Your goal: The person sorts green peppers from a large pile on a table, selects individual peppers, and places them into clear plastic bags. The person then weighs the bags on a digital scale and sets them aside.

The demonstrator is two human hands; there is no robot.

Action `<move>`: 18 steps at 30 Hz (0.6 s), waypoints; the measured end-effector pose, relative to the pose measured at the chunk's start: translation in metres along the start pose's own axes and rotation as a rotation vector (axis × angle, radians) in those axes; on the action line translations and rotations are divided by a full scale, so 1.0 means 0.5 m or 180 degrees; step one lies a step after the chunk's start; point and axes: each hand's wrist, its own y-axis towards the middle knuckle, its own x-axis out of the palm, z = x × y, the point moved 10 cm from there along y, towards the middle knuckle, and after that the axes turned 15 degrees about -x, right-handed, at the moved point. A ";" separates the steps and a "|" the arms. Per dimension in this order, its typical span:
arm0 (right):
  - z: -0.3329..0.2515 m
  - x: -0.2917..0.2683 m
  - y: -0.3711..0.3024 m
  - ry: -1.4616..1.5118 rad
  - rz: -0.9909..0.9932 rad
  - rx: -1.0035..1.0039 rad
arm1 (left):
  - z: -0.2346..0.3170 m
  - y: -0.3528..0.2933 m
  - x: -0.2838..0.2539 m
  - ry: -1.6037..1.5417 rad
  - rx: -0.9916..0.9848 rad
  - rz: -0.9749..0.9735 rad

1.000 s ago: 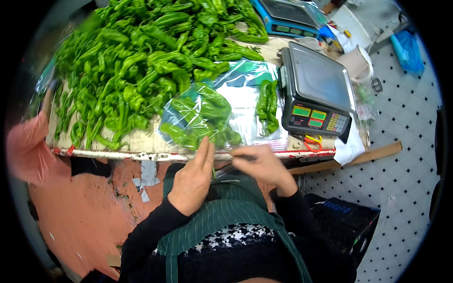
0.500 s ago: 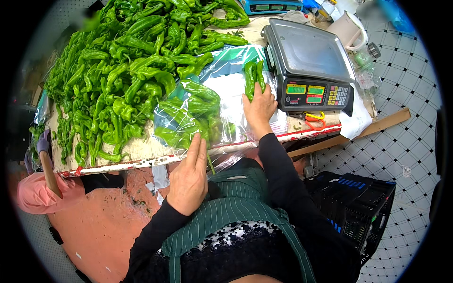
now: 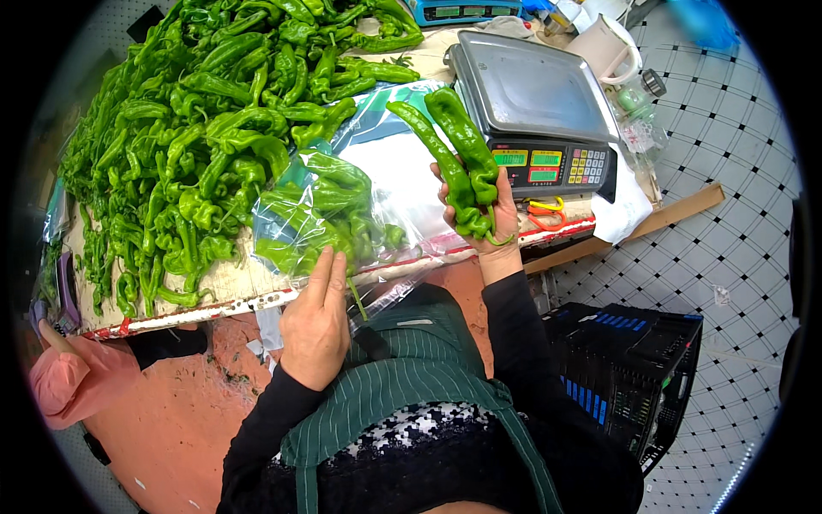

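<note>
My right hand point(image 3: 490, 210) is closed round two long green peppers point(image 3: 462, 147), raised in front of the scale with their tips pointing away from me. At the table's front edge lies a clear plastic bag point(image 3: 390, 193) with several green peppers point(image 3: 330, 201) inside. My left hand point(image 3: 317, 330) holds the near edge of this bag, two fingers straight on top of the film and the thumb out of sight. A thin green stem point(image 3: 357, 300) pokes out beside those fingers. A big heap of loose green peppers point(image 3: 188, 128) covers the table's left part.
A digital scale point(image 3: 535, 94) with a bare metal plate stands on the right. Orange-handled scissors point(image 3: 548, 214) lie below it at the table edge point(image 3: 214, 308). Black crates point(image 3: 625, 368) stand on the floor at right. At far left is another person's pink sleeve point(image 3: 73, 385).
My right hand has lifted two peppers off the plastic and turned palm up, bringing them nearer to me. My left hand stays at the bag's edge. The whole view has shifted slightly.
</note>
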 end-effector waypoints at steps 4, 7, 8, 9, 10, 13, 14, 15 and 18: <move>0.019 -0.004 -0.044 -0.0372 -0.0029 0.0074 | 0.002 0.005 -0.005 -0.0064 -0.0072 -0.0040; 0.032 -0.019 -0.147 -0.0939 0.0283 0.0430 | -0.002 0.007 -0.014 -0.0157 -0.0152 -0.0060; 0.041 0.002 -0.168 -0.1463 0.0142 0.0665 | 0.000 0.008 -0.017 -0.0111 -0.0178 -0.0119; 0.049 0.023 -0.189 -0.2014 -0.0027 0.0902 | -0.001 0.010 -0.016 -0.0091 -0.0198 -0.0185; 0.057 0.045 -0.211 -0.2514 -0.0234 0.1153 | 0.001 0.010 -0.017 -0.0111 -0.0149 -0.0202; 0.090 0.042 -0.244 -0.2952 -0.0027 0.1494 | 0.018 0.009 -0.011 0.0105 -0.0017 -0.0142; 0.104 0.062 -0.232 -0.3358 -0.0137 0.1468 | 0.021 0.008 -0.014 0.0151 -0.0019 -0.0095; 0.116 0.070 -0.231 -0.3290 -0.0351 0.1549 | 0.022 0.008 -0.017 0.0196 -0.0018 -0.0050; 0.133 0.094 -0.205 -0.3478 -0.0931 0.1591 | 0.020 0.005 -0.032 0.0199 -0.0170 -0.0083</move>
